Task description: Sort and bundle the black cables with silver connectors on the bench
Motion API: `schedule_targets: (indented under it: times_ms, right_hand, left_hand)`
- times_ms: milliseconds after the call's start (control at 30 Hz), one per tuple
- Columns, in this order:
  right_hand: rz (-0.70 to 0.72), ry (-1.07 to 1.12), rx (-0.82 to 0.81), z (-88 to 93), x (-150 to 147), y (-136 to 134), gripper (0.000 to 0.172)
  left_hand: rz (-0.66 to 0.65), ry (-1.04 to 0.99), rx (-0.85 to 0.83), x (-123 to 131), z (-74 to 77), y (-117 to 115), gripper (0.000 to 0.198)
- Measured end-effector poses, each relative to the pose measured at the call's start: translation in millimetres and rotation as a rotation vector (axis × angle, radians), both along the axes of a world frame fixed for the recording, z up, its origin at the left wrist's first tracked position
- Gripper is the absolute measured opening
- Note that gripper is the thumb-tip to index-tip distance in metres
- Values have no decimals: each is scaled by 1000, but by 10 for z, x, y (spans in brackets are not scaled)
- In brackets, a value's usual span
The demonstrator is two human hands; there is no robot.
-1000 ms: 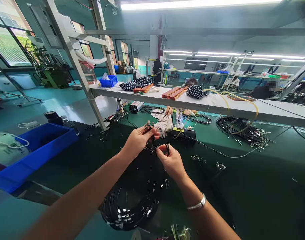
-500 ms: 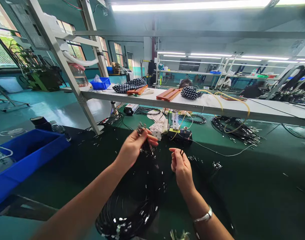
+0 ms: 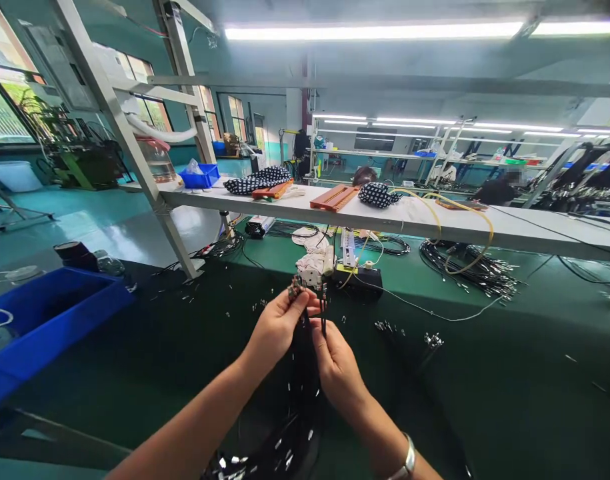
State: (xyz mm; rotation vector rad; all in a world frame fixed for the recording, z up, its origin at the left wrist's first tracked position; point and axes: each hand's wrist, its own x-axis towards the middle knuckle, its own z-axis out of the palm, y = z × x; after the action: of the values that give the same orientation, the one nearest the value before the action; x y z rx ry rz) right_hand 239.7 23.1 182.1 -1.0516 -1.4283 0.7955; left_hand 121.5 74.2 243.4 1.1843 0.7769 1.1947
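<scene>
My left hand [image 3: 279, 321] is closed around the top of a bundle of black cables [image 3: 299, 380], whose small metal ends stick up above the fingers. Close beside it, my right hand [image 3: 339, 363] pinches a couple of black cables [image 3: 323, 315] upright between thumb and fingers, their metal tips pointing up. The bundle hangs down to a coil with white tags [image 3: 269, 453] on the dark green table [image 3: 509, 387]. Right of my hands lies another group of cables with shiny metal ends [image 3: 433, 341].
A blue bin [image 3: 59, 313] stands at the left. Behind my hands are a black box [image 3: 359, 279] and a coiled cable bundle [image 3: 469, 263]. A white shelf [image 3: 285, 203] spans above, holding orange blocks [image 3: 333, 198] and dotted cloth [image 3: 379, 195]. Other people sit farther back.
My right hand has moved left with its cables, up against my left hand. My left hand has lowered slightly and shifted right, still gripping the bundle.
</scene>
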Motion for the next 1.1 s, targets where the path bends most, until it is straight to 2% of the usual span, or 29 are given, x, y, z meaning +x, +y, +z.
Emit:
schedule_targets:
  times_ms: [200, 433, 500, 567, 633, 733, 800, 867, 1000, 1100]
  right_hand:
    - [258, -50, -179, 39, 44, 39, 36]
    - [329, -206, -244, 149, 101, 73, 32]
    - [358, -112, -229, 149, 70, 113, 26]
    - [372, 99, -183, 122, 39, 167, 25]
    - [347, 248, -157, 88, 38, 223, 32]
    - [373, 141, -201, 104, 120, 278, 25]
    - [430, 26, -191, 182, 192, 280, 32]
    - [423, 2, -169, 279, 225, 262, 34]
    - [402, 317, -295, 360, 114, 236, 34]
    - [373, 512, -336, 350, -2, 260, 35]
  left_hand:
    - [-160, -19, -98, -19, -84, -65, 28]
    - [-286, -90, -126, -53, -74, -35, 28]
    - [-260, -85, -102, 2, -60, -43, 23]
    - [-220, 11, -43, 71, -24, -61, 22]
    - [-213, 161, 49, 116, 26, -74, 23]
    - [-220, 276, 128, 55, 51, -64, 26]
    - [-205, 245, 95, -67, -29, -57, 36]
    - [-237, 186, 25, -193, -201, -78, 43]
    - [-432, 117, -159, -230, -647, -221, 35]
    - [-433, 49, -214, -114, -811, -318, 22]
